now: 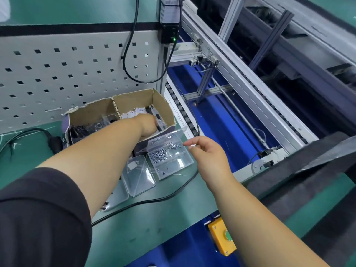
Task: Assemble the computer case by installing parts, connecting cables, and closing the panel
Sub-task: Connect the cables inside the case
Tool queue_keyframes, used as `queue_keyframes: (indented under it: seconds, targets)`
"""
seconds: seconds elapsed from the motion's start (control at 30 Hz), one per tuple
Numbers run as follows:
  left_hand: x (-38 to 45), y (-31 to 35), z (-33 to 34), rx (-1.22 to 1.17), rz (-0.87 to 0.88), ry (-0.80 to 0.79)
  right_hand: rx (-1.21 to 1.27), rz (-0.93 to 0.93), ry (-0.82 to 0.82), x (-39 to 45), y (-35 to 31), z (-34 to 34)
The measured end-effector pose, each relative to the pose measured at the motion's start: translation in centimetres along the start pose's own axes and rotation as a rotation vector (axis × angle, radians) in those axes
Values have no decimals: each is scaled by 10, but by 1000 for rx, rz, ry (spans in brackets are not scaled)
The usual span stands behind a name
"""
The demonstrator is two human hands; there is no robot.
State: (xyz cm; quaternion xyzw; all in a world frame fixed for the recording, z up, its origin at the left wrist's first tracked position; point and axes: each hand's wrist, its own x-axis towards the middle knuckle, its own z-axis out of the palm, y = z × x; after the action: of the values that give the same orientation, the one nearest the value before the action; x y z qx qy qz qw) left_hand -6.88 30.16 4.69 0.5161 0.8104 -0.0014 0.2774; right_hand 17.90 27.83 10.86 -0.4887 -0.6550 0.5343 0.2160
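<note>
My left hand [147, 125] reaches into the right compartment of a torn cardboard box [163, 106], among white-labelled parts and a black item [158, 120]. Its fingers are hidden inside the box, so I cannot tell whether they hold anything. My right hand [207, 153] hovers just right of an open clear plastic box of silver screws [169, 157]. Its thumb and forefinger are pinched together on what looks like a small pale item. The left compartment [90, 120] holds dark wire-like parts. No computer case is in view.
Another clear plastic box [139, 175] lies open in front of the screw box. A black cable [154, 199] crosses the green mat. A perforated grey panel [67, 74] stands behind. A conveyor frame [240, 78] runs on the right, and a yellow button box [221, 237] hangs below the bench edge.
</note>
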Motion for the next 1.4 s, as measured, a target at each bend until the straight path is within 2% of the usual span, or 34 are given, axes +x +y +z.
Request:
queue_keyframes:
  seconds: [0.23, 0.47, 0.73, 0.83, 1.0, 1.1, 1.17, 1.23, 1.4]
  targets:
    - [12, -4, -1, 139, 49, -44, -9, 15, 15, -6, 6, -7]
    - [-3, -2, -3, 294, 41, 18, 20, 0, 12, -17, -1, -11]
    - [-23, -4, -10, 274, 27, 103, 36, -19, 30, -31, -10, -15]
    - [-37, -3, -15, 215, 41, 229, 55, -40, 29, -37, -12, -17]
    - [-72, 16, -35, -96, 132, 623, 92, -60, 61, -50, -16, -29]
    - [-98, 43, -46, -359, 176, 729, 135, -77, 94, -60, -19, -41]
    - [-117, 69, -50, -578, 262, 692, 182, -77, 119, -69, -22, -55]
    - [-135, 104, -50, -725, 375, 589, 215, -95, 179, -78, -23, -74]
    - [-178, 211, -30, -767, 643, 302, 266, -153, 378, -105, -24, -141]
